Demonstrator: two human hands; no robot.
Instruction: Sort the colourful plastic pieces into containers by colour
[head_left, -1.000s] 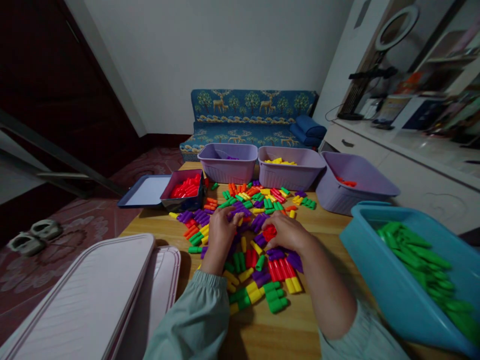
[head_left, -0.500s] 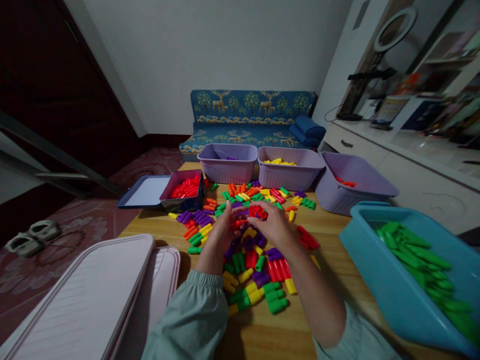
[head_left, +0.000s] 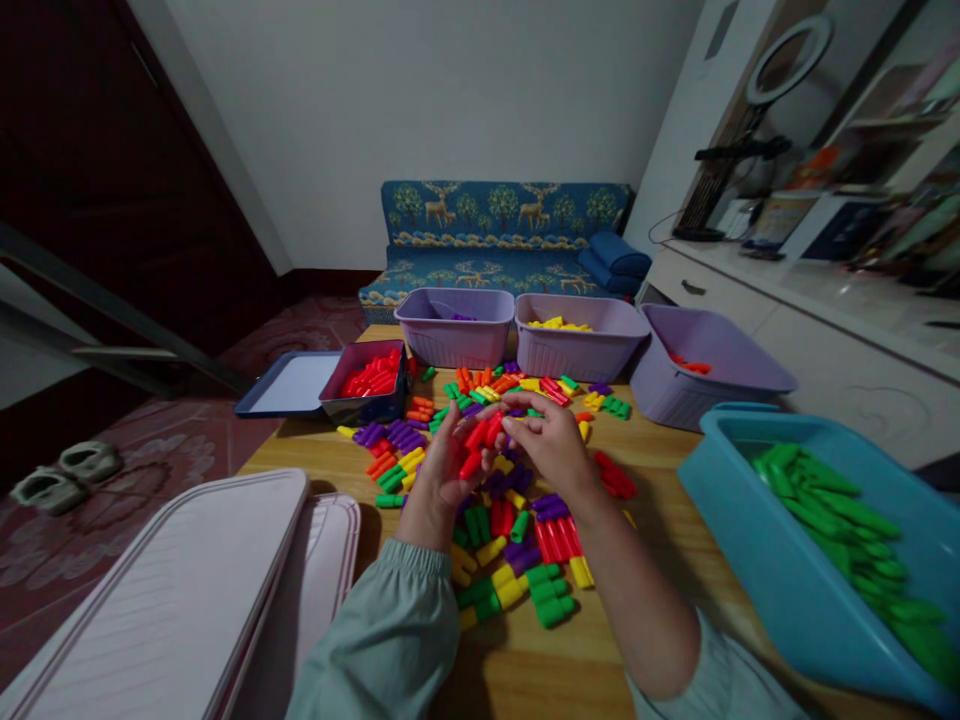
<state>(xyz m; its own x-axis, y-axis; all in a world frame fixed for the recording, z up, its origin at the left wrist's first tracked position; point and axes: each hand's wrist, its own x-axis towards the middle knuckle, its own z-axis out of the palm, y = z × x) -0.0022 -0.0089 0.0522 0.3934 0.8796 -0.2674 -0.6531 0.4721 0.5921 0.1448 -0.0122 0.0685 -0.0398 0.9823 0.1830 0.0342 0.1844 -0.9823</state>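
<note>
My left hand (head_left: pixel 441 478) is cupped around several red bullet-shaped plastic building pieces (head_left: pixel 471 463), its thumb raised. My right hand (head_left: pixel 553 442) meets it from the right, thumb and fingers closed on the red pieces at the top of the bunch. Below and around both hands, loose and joined pieces in red, green, yellow, purple and orange lie on the wooden table (head_left: pixel 495 675). A green and yellow row (head_left: pixel 493 592) lies near my wrists. Parts of the pile are hidden behind my hands.
Purple bins (head_left: pixel 457 345) line the far edge, holding purple, yellow and red-orange pieces. A turquoise bin (head_left: pixel 780 560) of green pieces stands right. A dark tin (head_left: pixel 367 408) with red pieces is far left. Pale lids (head_left: pixel 172 590) lie near left; a patterned sofa (head_left: pixel 502 230) stands behind.
Red pieces have come down from my right hand into my left palm, which has turned more upward. My right fingers stay on the upper pieces. The bins have not moved.
</note>
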